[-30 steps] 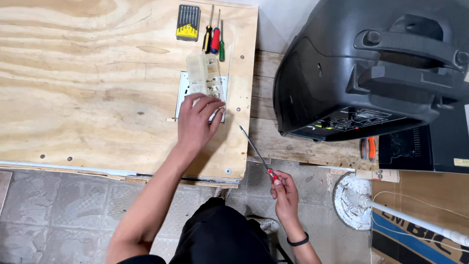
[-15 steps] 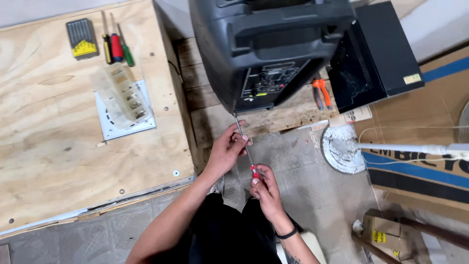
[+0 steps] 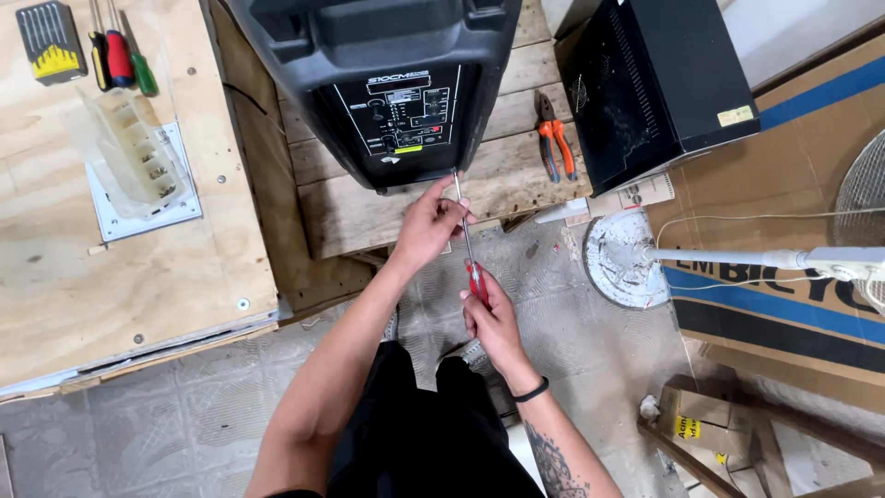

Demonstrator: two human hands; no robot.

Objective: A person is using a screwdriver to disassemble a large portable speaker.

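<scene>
A long screwdriver (image 3: 467, 242) with a red handle points up at the lower edge of a big black speaker (image 3: 387, 83) that lies on a wooden pallet (image 3: 502, 180). My right hand (image 3: 493, 318) grips the red handle. My left hand (image 3: 431, 224) pinches the metal shaft near its tip, right below the speaker's control panel (image 3: 403, 115). The tip touches the speaker's bottom rim.
Orange-handled pliers (image 3: 554, 138) lie on the pallet beside a black metal box (image 3: 654, 83). On the plywood board (image 3: 111, 267) at left sit a clear plastic organiser (image 3: 129, 152), several screwdrivers (image 3: 115, 55) and a bit set (image 3: 51, 39). A fan's white base (image 3: 619, 263) and cardboard boxes (image 3: 784, 304) stand at right.
My left hand left the organiser on the plywood and came over to the screwdriver shaft. The view swung right, and both hands brought the screwdriver tip up to the speaker.
</scene>
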